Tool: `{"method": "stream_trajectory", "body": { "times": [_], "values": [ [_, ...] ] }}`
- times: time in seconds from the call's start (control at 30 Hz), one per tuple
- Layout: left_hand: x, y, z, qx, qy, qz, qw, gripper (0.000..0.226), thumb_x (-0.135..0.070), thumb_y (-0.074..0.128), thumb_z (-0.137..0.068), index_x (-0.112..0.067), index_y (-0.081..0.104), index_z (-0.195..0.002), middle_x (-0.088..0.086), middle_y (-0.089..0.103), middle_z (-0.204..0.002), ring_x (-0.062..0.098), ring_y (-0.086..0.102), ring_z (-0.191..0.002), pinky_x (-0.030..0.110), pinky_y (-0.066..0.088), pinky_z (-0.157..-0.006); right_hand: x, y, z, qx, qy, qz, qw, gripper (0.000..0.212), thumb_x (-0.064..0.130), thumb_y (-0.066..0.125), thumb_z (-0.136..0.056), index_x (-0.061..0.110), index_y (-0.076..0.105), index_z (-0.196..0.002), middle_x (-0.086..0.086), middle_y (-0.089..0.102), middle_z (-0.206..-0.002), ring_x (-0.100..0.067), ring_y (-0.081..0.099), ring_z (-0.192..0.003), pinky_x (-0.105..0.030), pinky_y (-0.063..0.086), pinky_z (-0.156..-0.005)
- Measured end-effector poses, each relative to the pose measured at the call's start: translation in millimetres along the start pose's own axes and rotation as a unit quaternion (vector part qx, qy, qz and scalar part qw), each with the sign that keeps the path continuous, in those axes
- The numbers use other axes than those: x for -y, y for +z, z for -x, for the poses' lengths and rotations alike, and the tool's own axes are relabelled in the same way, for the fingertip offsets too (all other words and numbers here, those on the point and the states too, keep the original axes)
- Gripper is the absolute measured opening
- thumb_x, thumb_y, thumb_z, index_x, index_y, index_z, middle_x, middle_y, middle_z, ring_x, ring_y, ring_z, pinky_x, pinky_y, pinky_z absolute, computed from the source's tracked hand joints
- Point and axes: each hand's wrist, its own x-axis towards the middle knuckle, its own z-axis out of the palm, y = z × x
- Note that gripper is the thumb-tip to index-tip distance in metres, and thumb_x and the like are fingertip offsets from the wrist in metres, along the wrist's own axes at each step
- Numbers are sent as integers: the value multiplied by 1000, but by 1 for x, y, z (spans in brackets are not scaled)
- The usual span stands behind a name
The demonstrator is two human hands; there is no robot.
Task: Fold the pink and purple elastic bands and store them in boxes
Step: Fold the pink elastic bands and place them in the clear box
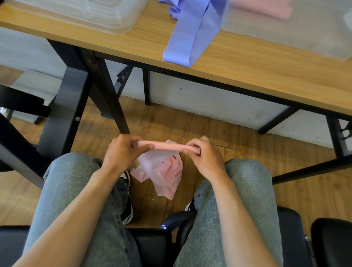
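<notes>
A folded pink elastic band (pixel 166 145) is stretched level between my two hands, above my knees and well below the table. My left hand (pixel 124 150) pinches its left end; my right hand (pixel 202 156) grips its right end with curled fingers. More pink band and a pale wrapper (pixel 160 169) lie on the floor between my feet. A purple band (pixel 188 32) lies on the table, one end draped to the near edge. A translucent box (pixel 303 25) at the back right holds folded pink bands (pixel 263 4).
A stack of clear lids or trays (pixel 72 1) sits at the table's back left. The wooden table's (pixel 279 78) black legs and braces (pixel 103 86) stand ahead of my knees. I sit on a black chair (pixel 333 248); another black seat is at the left.
</notes>
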Motion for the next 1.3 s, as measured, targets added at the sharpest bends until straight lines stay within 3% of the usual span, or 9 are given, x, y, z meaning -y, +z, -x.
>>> {"method": "stream_trajectory", "body": {
  "times": [0.13, 0.2, 0.4, 0.47, 0.63, 0.77, 0.97, 1.13, 1.3],
  "values": [
    [-11, -5, 6, 60, -86, 187, 977, 20, -27, 74, -92, -13, 73, -106, 6, 78, -79, 34, 74, -67, 52, 63, -70, 4, -2, 4, 79, 11, -69, 994, 3, 30, 57, -106, 27, 56, -106, 7, 64, -83, -2, 58, -59, -25, 49, -57],
    [-12, -8, 5, 52, -95, 234, 966, 21, -22, 73, -92, -11, 72, -110, 6, 79, -86, 30, 77, -79, 49, 64, -80, 7, -6, 4, 75, 18, -173, 982, 2, 22, 61, -104, 20, 60, -104, 0, 68, -78, -3, 62, -57, -24, 54, -58],
    [-17, -15, 0, 57, -99, 339, 934, 36, -27, 78, -81, -10, 73, -113, 11, 79, -100, 25, 77, -98, 41, 60, -93, 13, -19, 2, 72, 113, -460, 878, 20, 14, 68, -99, 7, 69, -118, -17, 78, -102, -31, 77, -96, -43, 63, -89],
    [-18, -13, 0, 62, -101, 342, 932, 36, -31, 76, -85, -7, 73, -111, 12, 79, -97, 27, 77, -95, 44, 61, -92, 12, -19, 1, 64, 121, -452, 881, 21, 20, 67, -100, 6, 69, -117, -16, 78, -101, -31, 78, -95, -45, 63, -88],
    [-9, -13, -2, 76, -70, 300, 948, 23, -13, 76, -88, -2, 70, -108, 10, 79, -100, 27, 77, -94, 46, 62, -89, 6, -15, 1, 50, 83, -393, 915, 23, 4, 74, -93, 9, 71, -115, -10, 77, -110, -24, 78, -94, -39, 64, -85],
    [-4, -15, -4, 83, -11, 204, 975, 40, -10, 79, -85, -14, 67, -123, 1, 77, -104, 15, 75, -96, 25, 62, -81, 2, -14, 1, 32, 33, -271, 961, 39, 7, 79, -89, 14, 72, -127, 4, 76, -113, -3, 73, -99, -21, 60, -84],
    [0, -5, -1, 24, 74, 38, 996, 22, -21, 78, -89, -18, 76, -110, -9, 75, -98, 3, 72, -86, 22, 60, -80, 6, -4, 2, -9, -6, -93, 996, 17, 15, 72, -96, 24, 76, -110, 16, 73, -96, 4, 66, -86, -10, 50, -70],
    [-5, -1, 0, 52, 16, 140, 989, 17, -17, 70, -96, -13, 69, -112, 2, 76, -86, 16, 76, -76, 33, 65, -75, 6, -6, 4, 22, -8, -94, 995, 5, 22, 64, -102, 26, 63, -105, 11, 68, -81, 0, 65, -57, -26, 58, -57],
    [-14, -12, -2, 91, -57, 312, 944, 28, -20, 71, -92, -7, 67, -116, 13, 77, -103, 26, 76, -97, 38, 63, -85, 11, -16, 2, 40, 39, -333, 941, 14, 7, 73, -95, 11, 70, -108, -8, 76, -96, -23, 78, -83, -40, 65, -75]
  ]
}}
